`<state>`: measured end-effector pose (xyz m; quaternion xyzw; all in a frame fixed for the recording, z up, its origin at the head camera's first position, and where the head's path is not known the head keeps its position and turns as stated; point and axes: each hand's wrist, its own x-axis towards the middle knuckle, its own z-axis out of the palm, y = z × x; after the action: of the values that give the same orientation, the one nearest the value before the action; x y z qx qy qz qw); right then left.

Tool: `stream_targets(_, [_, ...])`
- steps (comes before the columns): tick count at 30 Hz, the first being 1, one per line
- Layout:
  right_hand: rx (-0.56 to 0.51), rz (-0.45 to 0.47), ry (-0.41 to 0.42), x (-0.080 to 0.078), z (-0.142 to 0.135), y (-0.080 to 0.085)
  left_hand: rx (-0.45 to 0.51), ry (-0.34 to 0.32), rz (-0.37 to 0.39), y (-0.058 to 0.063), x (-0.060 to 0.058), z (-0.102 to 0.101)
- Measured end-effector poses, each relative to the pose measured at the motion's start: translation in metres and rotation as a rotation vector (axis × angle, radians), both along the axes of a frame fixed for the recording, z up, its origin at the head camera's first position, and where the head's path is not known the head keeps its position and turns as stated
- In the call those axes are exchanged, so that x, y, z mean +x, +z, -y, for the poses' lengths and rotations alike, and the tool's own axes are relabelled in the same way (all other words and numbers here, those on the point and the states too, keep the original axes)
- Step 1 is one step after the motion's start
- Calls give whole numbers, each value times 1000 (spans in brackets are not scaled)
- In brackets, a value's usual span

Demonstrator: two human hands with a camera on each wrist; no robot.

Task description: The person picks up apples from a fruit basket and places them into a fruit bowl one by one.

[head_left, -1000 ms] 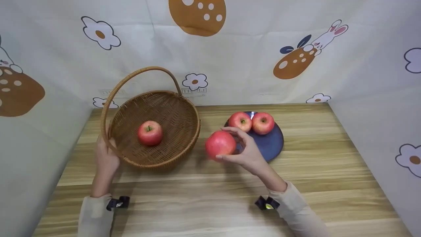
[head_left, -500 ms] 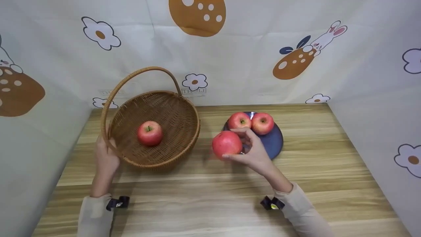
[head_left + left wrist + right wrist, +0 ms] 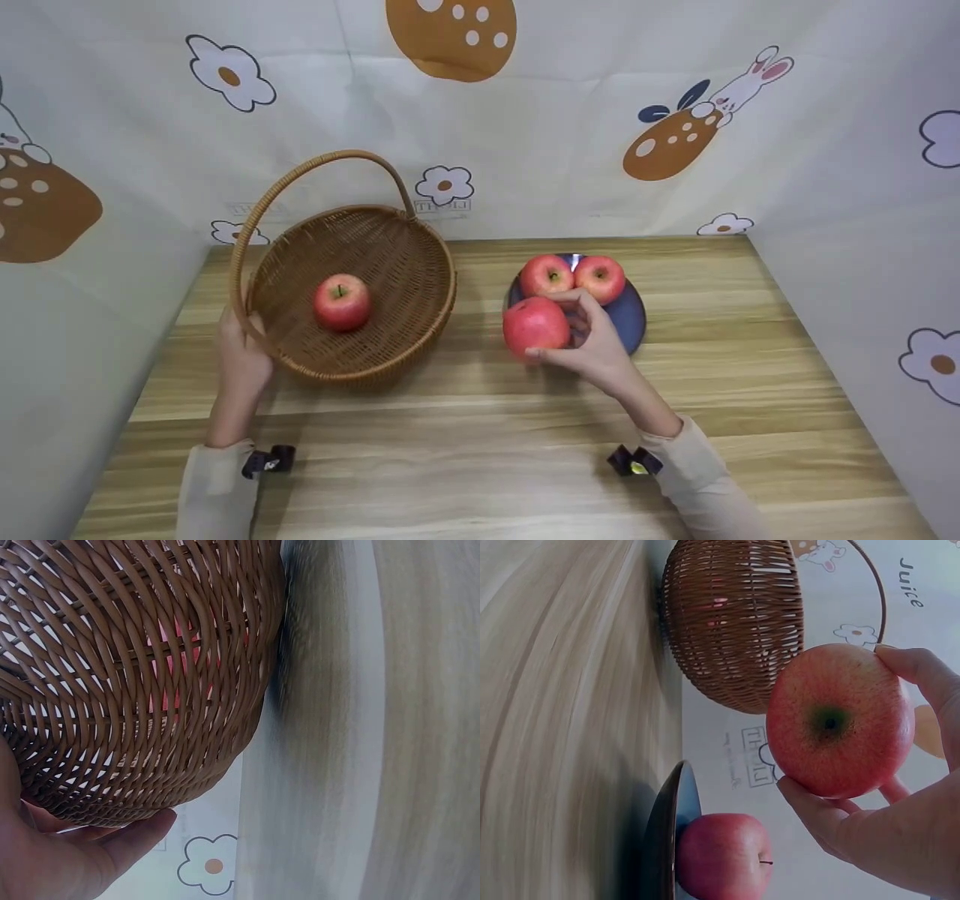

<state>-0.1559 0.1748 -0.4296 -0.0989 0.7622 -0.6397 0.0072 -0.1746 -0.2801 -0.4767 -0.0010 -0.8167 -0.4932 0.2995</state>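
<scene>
My right hand [image 3: 596, 349] holds a red apple [image 3: 536, 328] between thumb and fingers. In the right wrist view this apple [image 3: 840, 720] hangs above the level of the blue plate [image 3: 664, 825], its dimpled end facing the camera. Two more apples [image 3: 547, 275] sit side by side on the back of the plate [image 3: 628, 322]. At the left, my left hand [image 3: 246, 356] grips the side of a brown wicker basket [image 3: 405, 277]; some fingers are hidden behind its rim. One apple [image 3: 342, 303] lies inside the basket, and its red shows through the weave in the left wrist view.
The basket's tall arched handle [image 3: 330, 157] rises over its left and back. Everything stands on a wood-grain table [image 3: 450, 465]. A printed pale sheet [image 3: 540, 150] hangs behind and along both sides. Both wrists wear small black devices [image 3: 634, 460].
My right hand has moved to the right with its apple, from beside the plate to over the plate's front left edge. My left hand and the basket have stayed put.
</scene>
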Motion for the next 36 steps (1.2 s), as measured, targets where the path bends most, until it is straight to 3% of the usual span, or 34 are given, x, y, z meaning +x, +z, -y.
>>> stream_targets(6, [24,13,-30,-1,-9,-3,15,-15,-46,-17,-8,11])
stream_targets(12, [32,13,-42,-1,-15,-7,-51,28,-54,-3,0,1])
stream_targets(13, [29,17,-40,-1,-16,-8,-66,32,-41,4,3,-4])
stream_targets(18, [14,27,-36,-2,-21,-12,-44,21,3,10,5,-8])
stream_targets(23, [24,36,-40,-4,-27,-17,-33,-5,17,10,3,-6])
stream_targets(36, [36,75,-61,-8,-38,-28,-40,12,-5,8,4,-6])
